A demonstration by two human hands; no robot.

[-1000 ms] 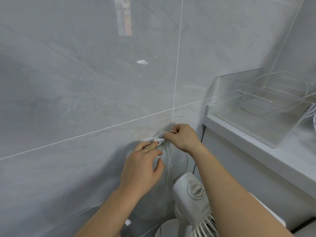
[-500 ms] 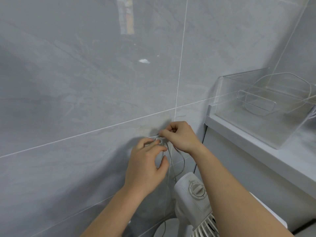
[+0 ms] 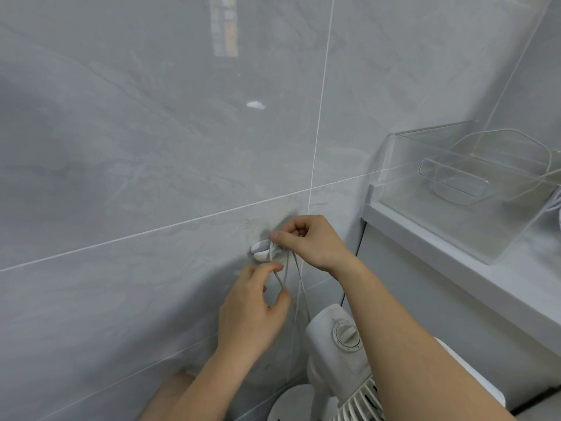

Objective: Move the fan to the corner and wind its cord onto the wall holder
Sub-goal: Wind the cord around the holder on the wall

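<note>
both hands [image 3: 315, 243] pinch the cord [image 3: 299, 273] – at the wall holder [image 3: 261, 250].

No legible text, label, brand, number or sign anywhere in view. The control dial [image 3: 347, 334] on the fan [image 3: 331, 354] carries only faint tick marks around its rim, too small to read. A pale vertical strip [image 3: 225, 25] reflected high on the wall tile shows no letters.

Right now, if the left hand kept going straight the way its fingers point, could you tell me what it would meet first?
Probably the wall holder: the left hand points up toward it while pinching the cord. The tiled wall lies just behind; depth is unclear.
</note>
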